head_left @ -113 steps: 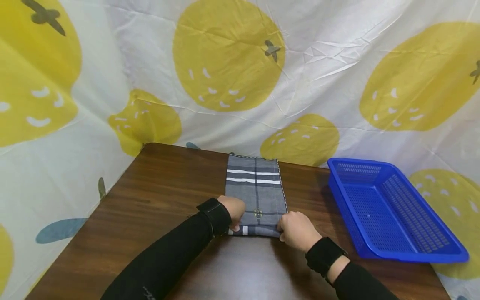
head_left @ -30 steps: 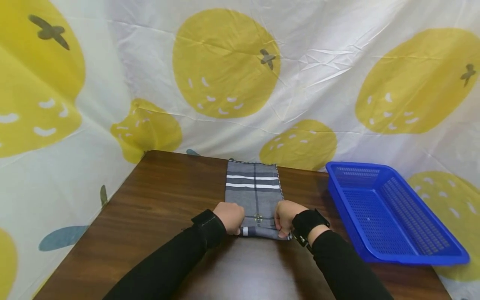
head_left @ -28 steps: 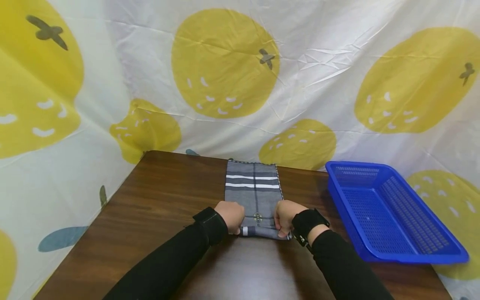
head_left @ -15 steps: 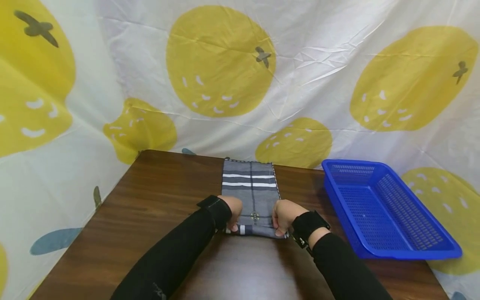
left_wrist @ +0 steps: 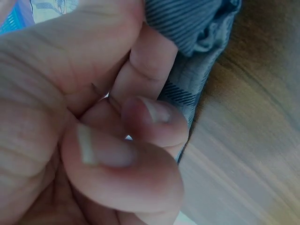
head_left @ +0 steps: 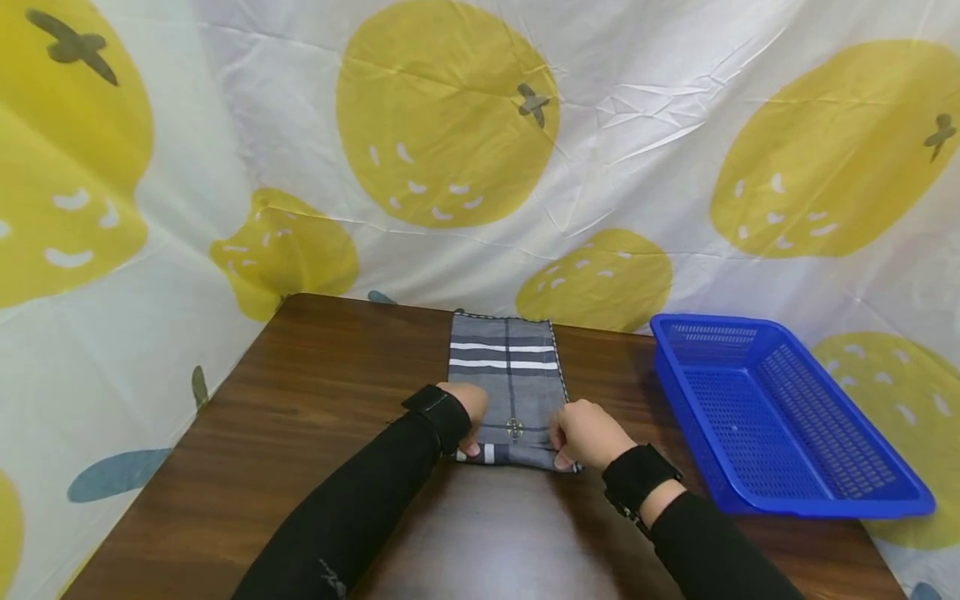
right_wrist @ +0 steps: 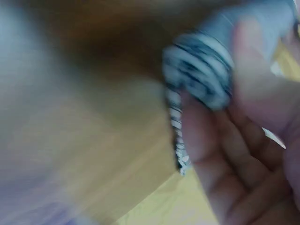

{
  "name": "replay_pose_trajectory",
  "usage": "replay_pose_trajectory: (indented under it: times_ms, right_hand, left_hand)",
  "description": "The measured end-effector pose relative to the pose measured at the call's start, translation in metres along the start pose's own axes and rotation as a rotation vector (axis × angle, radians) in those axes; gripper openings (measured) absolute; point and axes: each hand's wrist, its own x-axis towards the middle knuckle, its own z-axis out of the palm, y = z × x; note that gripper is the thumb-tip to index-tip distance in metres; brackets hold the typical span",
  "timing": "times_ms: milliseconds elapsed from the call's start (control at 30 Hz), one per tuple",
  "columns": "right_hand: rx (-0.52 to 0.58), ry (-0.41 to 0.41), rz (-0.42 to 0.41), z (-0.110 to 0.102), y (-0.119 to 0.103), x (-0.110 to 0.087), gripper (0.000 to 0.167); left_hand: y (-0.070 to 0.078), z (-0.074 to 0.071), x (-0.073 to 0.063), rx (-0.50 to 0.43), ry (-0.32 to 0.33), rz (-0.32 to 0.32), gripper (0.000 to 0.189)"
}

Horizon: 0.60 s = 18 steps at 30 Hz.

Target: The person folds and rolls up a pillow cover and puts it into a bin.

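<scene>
A grey plaid cloth [head_left: 517, 392] with white stripes, a checked edging and a small emblem lies lengthwise on the table, its near end turned up into a roll [head_left: 517, 455]. My left hand [head_left: 467, 410] grips the left end of that roll; in the left wrist view, fingers [left_wrist: 122, 173] curl beside the striped cloth [left_wrist: 187, 23]. At the right end, my right hand [head_left: 594, 435] pinches the roll between thumb and fingers. Its coiled layers [right_wrist: 199, 70] show in the right wrist view, with the edging hanging below.
A blue perforated plastic basket [head_left: 813, 505] stands on the right of the brown wooden table [head_left: 337, 367]. A white curtain [head_left: 637, 167] with yellow fruit prints hangs along the back and left sides.
The near end has been worked into a tighter roll. In the last half second, the right hand has tilted, its wrist moving nearer and to the right; the left hand keeps its place on the roll.
</scene>
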Motion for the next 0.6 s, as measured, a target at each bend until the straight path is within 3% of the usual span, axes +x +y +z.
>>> replay_pose_trajectory:
  times_ms: [167, 300, 400, 467, 600]
  right_hand:
    - [-0.239, 0.307, -0.114, 0.021, -0.007, -0.032, 0.021]
    - [-0.394, 0.469, -0.142, 0.034, -0.016, -0.045, 0.023]
    - [-0.383, 0.488, -0.118, 0.038, -0.019, -0.046, 0.026]
    - [-0.356, 0.475, -0.100, 0.039, -0.018, -0.043, 0.025]
    - [-0.336, 0.443, -0.096, 0.039, -0.015, -0.039, 0.025]
  left_hand:
    - [-0.018, 0.035, 0.041, 0.025, 0.021, 0.027, 0.049]
    - [-0.007, 0.014, 0.021, 0.017, -0.004, 0.005, 0.046]
    - [-0.004, 0.008, 0.013, 0.006, -0.019, -0.003, 0.044]
    - [-0.012, 0.024, 0.030, -0.001, -0.012, 0.003, 0.045]
    - [-0.018, 0.040, 0.043, -0.015, 0.016, -0.003, 0.049]
